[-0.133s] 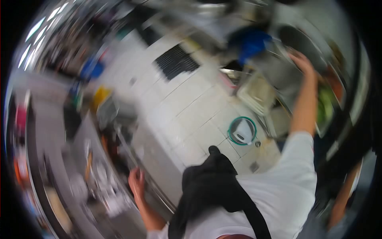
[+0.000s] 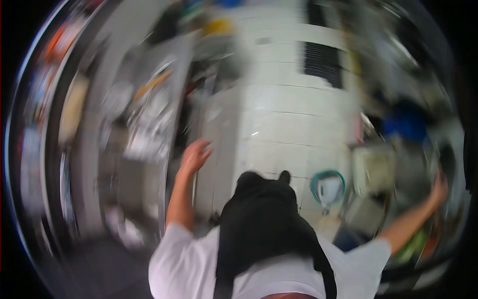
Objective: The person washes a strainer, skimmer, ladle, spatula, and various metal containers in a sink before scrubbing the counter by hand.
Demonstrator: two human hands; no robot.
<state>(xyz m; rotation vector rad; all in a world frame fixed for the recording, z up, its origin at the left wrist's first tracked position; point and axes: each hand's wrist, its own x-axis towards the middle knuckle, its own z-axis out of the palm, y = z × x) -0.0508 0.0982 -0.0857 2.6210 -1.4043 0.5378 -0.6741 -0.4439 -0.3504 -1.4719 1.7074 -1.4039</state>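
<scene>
Hand, left (image 2: 195, 156): fingers loosely curled, apparently holding nothing, beside right edge of worktop (image 2: 174, 56). Hand, right (image 2: 439, 190): outstretched, seemingly mid-reach, near grey metalwork (image 2: 411, 174) (grip and contact too blurred to tell); firm hold there would call for steadied fingers.

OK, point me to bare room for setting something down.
Widest: the white tiled floor, between the dark grate, teal-rimmed tub and dark shoe. The grey strip beside the left hand also looks bare, though blurred. Crowded: around the white items farther left, and the right side, around the pale tray and blue item.
</scene>
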